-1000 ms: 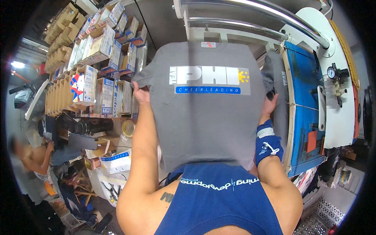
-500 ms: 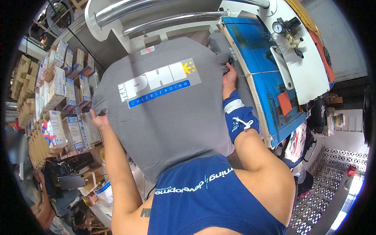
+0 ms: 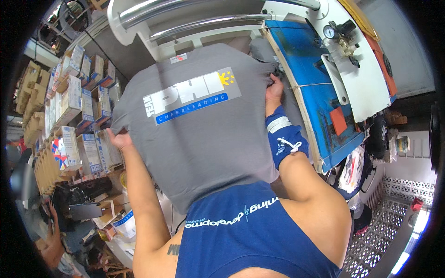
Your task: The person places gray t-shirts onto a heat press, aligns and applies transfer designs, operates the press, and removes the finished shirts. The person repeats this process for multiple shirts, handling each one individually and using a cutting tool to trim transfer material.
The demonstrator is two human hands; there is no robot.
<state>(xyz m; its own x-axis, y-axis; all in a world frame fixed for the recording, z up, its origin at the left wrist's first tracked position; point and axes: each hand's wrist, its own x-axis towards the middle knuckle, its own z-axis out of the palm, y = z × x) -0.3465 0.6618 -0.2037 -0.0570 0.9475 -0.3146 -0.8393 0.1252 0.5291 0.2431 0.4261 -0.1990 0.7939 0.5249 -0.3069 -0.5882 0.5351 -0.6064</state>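
While the printed gray T-shirt lies spread beyond your navy tank top, your left hand pinches its left sleeve and your right hand pinches the right sleeve. Past your right hand sits a blue press panel, with a pressure gauge farther off.

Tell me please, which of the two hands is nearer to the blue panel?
The right hand, beside the blue panel; the left hand is across the grey shirt, toward the boxes.

The left arm extends nearly straight to a partly hidden left grip; the right arm bends, the right grip curled inward.
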